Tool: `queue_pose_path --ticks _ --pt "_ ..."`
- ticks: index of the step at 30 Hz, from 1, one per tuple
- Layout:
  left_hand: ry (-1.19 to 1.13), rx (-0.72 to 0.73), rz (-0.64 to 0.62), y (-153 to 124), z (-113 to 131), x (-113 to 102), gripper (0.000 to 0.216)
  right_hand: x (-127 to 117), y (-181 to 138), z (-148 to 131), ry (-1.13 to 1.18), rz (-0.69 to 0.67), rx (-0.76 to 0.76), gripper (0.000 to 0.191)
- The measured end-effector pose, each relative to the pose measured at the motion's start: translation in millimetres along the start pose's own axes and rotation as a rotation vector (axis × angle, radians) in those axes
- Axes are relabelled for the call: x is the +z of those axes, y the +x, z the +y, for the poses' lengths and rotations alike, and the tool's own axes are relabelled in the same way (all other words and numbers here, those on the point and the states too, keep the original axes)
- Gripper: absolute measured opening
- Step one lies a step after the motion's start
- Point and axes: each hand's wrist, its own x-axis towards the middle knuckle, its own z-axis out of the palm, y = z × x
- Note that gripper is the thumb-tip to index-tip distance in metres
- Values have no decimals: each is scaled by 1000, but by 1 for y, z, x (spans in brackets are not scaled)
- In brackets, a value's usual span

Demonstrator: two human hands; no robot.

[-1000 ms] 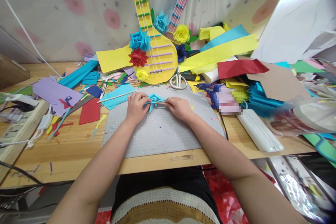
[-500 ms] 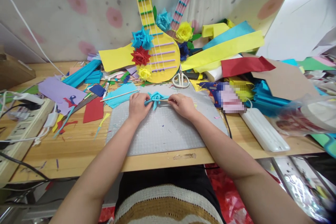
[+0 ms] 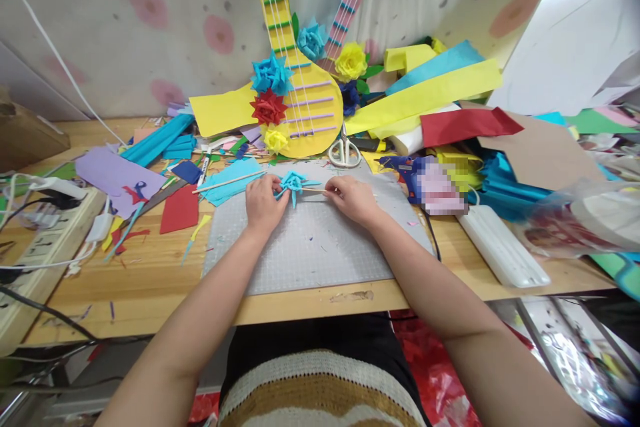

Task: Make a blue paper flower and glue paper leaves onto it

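A small light-blue paper flower (image 3: 294,182) lies at the far edge of the grey cutting mat (image 3: 310,253). My left hand (image 3: 263,202) pinches the flower's left side with closed fingers. A thin wooden stick (image 3: 315,190) runs from the flower to the right, and my right hand (image 3: 354,199) is closed on it. Both forearms reach in from the near table edge.
White-handled scissors (image 3: 343,151) lie just behind the mat. A yellow paper guitar (image 3: 300,107) with paper flowers leans on the wall. Coloured paper sheets and scraps cover the back and right. A long wooden stick (image 3: 229,181) lies left, a power strip (image 3: 45,227) far left, a white case (image 3: 503,247) right.
The flower has been turned on the stick; its petals look more gathered. Both hands stay in nearly the same place. The view shifted slightly.
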Motion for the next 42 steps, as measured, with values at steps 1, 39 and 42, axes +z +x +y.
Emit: queue_pose_path --ticks 1,39,42 --pt "3 -13 5 0 0 0 20 -2 0 2 -9 -4 -1 13" --pt "-247 105 -253 -3 -1 -6 34 15 -5 -25 -33 30 -144 19" --pt "-138 192 -245 -3 2 -6 32 15 -4 -26 -46 29 -160 19"
